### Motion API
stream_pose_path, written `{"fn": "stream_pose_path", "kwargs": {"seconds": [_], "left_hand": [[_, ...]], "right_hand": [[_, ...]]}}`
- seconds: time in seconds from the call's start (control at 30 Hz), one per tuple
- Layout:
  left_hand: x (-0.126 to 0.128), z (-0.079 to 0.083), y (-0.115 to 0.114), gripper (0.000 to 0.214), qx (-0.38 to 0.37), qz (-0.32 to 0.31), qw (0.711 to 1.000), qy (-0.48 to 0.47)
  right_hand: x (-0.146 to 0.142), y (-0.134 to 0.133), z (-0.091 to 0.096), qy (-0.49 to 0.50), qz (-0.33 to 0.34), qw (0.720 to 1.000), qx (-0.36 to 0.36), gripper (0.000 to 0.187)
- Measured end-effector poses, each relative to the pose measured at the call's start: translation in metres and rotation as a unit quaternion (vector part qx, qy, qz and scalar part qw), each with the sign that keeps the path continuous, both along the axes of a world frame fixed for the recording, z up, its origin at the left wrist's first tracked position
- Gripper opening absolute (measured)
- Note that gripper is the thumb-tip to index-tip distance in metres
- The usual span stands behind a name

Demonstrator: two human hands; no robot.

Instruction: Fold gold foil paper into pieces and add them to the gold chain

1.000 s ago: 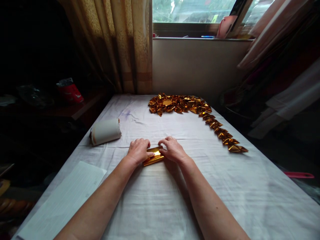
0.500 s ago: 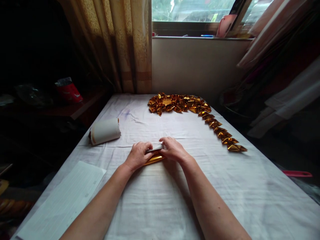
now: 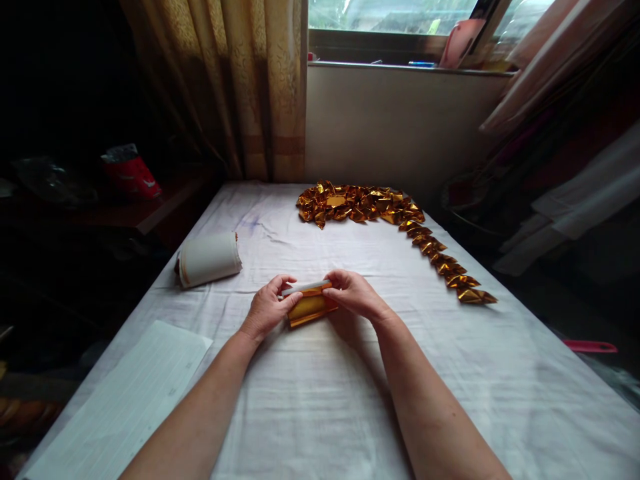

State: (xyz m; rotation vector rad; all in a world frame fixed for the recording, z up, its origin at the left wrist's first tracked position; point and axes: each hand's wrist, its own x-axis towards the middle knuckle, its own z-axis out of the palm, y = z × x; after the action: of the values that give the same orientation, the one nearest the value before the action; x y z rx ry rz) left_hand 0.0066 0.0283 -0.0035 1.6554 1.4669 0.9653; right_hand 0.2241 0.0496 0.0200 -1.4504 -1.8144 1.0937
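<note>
Between my hands is a sheet of gold foil paper (image 3: 311,308), with a narrow folded strip along its far edge that shows the white back. My left hand (image 3: 270,303) pinches its left end between thumb and fingers. At the right end, my right hand (image 3: 353,293) grips the same strip, thumb on the near side. The paper's near edge curls up close to the cloth. Beyond my hands lies a heap of folded gold foil pieces (image 3: 360,203), from which a row of overlapping folded pieces (image 3: 443,263) trails toward the right edge.
A rolled stack of white-backed paper (image 3: 210,260) lies at the left of the table. Nearer me is a lined paper sheet (image 3: 125,393). A white cloth (image 3: 310,413) covers the table. A red packet (image 3: 131,175) sits on a dark side surface, and a pink handle (image 3: 590,347) shows past the right edge.
My hands have lifted and tilted the gold paper, so more of its gold face shows. The white strip at its far edge is now narrower and both thumbs lie on the near side.
</note>
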Motion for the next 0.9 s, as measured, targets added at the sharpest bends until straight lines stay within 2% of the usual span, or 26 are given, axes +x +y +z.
{"fn": "stream_pose_path", "kwargs": {"seconds": [0.37,0.53,0.77,0.9], "left_hand": [[0.0,-0.004,0.001,0.027,0.007,0.02,0.998,-0.056],[0.0,-0.003,0.001,0.025,0.012,0.017,0.999,-0.046],[-0.001,0.002,0.0,0.024,0.038,0.021,0.999,0.027],[-0.004,0.008,-0.001,0.017,0.087,0.022,0.983,0.161]], "right_hand": [[0.002,-0.001,0.004,0.043,0.018,0.999,-0.011,0.013],[0.001,0.0,0.003,0.035,0.022,0.999,-0.013,0.014],[-0.001,-0.002,0.007,-0.007,0.017,1.0,-0.025,0.016],[-0.01,-0.006,0.01,-0.104,0.0,0.994,-0.026,0.021]]}}
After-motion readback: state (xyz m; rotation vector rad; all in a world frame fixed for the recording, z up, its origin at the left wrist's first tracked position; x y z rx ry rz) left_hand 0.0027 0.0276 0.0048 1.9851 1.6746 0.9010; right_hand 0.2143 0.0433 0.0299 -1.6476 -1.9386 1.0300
